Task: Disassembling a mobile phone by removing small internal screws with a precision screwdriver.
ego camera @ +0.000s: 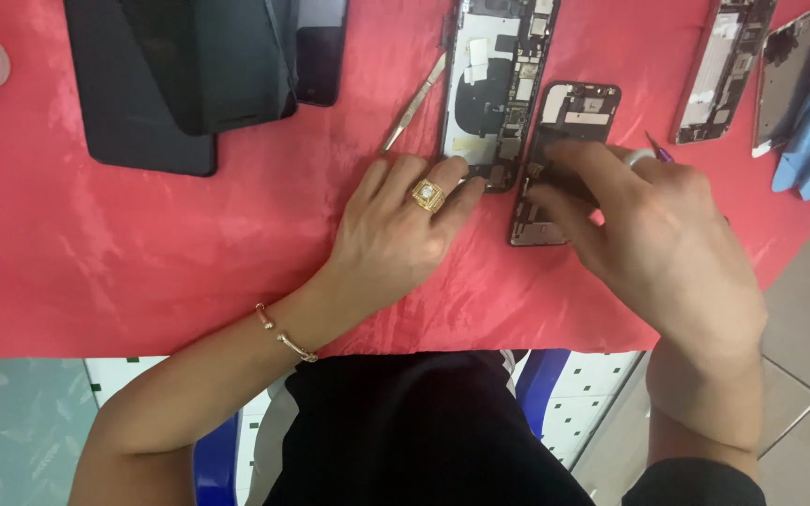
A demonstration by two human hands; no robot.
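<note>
Tweezers (412,103) and dark tablets (180,75) flank both hands' opened phones (499,75).

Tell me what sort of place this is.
Probably a phone repair bench: opened phone body with exposed circuitry, a smaller dark phone frame under the right hand, metal tweezers on the red cloth.

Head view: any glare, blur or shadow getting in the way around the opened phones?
Head view: soft sheen patches on the red cloth, no harsh glare; right hand slightly motion-blurred and covering the lower half of the smaller opened phone; left hand sharp, fingertips on the larger opened phone; shadows faint.
</note>
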